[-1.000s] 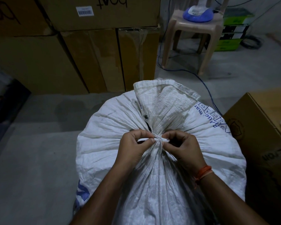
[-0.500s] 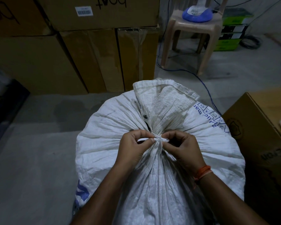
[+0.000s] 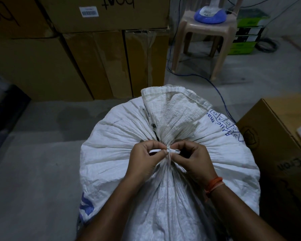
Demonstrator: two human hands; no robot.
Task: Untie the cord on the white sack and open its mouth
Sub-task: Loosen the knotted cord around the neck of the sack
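Big white sack [image 3: 111, 146] on the floor [image 3: 24, 171] right up close, neck bunched tight, left hand [image 3: 142, 159] and right hand [image 3: 193, 159] both pinching the cord [image 3: 170, 150], boxes [image 3: 76, 58] stacked far left

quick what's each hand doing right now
Left hand: pinching the flat white cord at the gathered neck of the white woven sack.
Right hand: pinching the cord's knot.

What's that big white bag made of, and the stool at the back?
The white sack looks like woven plastic, matte, with a fine criss-cross weave and crinkly pleats. The beige stool looks like moulded plastic, smooth and all one colour. Neither is certain.
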